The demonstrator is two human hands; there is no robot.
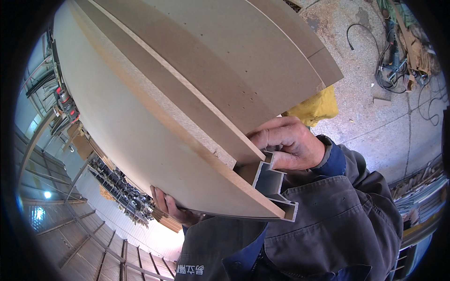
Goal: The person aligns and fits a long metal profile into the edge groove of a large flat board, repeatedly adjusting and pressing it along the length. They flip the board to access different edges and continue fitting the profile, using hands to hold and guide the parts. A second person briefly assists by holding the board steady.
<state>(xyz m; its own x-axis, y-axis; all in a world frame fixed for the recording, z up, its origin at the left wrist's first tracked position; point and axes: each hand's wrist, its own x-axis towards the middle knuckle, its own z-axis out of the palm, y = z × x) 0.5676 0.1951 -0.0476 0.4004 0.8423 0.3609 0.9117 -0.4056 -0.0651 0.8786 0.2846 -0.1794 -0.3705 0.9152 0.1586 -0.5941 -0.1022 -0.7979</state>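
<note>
Left grip (174,208): fingers curled over the lower edge of the pale panel (136,126) and lying on its face; thumb hidden behind the edge. Right grip (293,140): closed about the profile (270,181) at the panel's near end, thumb against its upper flange, fingers reaching behind the brown board (225,61); exact fingertip contact could not be told.

The profile was metal, grey and stepped in section, its cut end toward the camera. It sat along the ends of pale panel and brown board, in front of the dark jacket (323,206). The pale panel slanted from upper left to lower centre; the brown board ran beside it on the right, a recess between them.

A yellow cloth (316,107) showed beyond the board's corner. On the floor (363,124), upper right, lay a blue power tool (395,60) near a coiled black cable (380,77).
</note>
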